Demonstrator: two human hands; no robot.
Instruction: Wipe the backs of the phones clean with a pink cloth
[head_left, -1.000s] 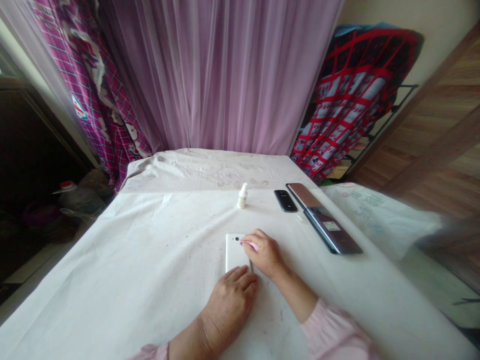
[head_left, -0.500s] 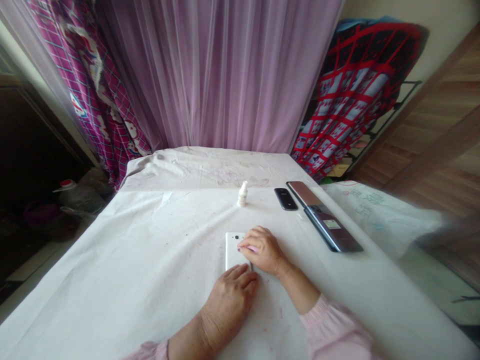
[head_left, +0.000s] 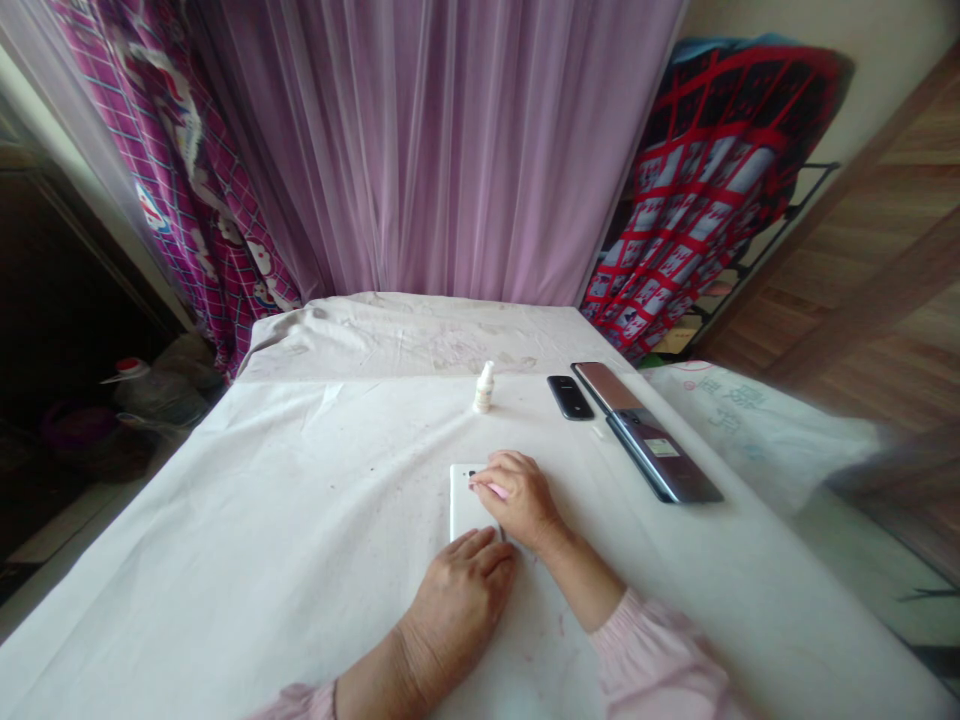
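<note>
A white smartphone (head_left: 465, 510) lies back up on the white-covered table, its camera near the far edge. My left hand (head_left: 465, 595) grips its near end, fingers bent over the back and thumb at the right side. Over the phone's upper right part, my right hand (head_left: 517, 495) is closed in a pinch on a small pink thing (head_left: 496, 491), mostly hidden by the fingers. The fingertips are close to the camera lens; whether they touch it I cannot tell. Beyond the phone stands a small white spray bottle (head_left: 484, 388), upright.
To the right lie a small black phone (head_left: 570, 398), a rose-gold phone (head_left: 602, 385) and a dark glossy phone (head_left: 663, 455) with a label. A tiny white piece (head_left: 598, 432) rests beside them. A plastic bag (head_left: 757, 410) is past the table's right edge; a purple curtain (head_left: 450, 150) hangs behind.
My right hand has shifted slightly left across the phone's back, its fingertips now nearer the camera lens. My left hand and the phone stay where they were.
</note>
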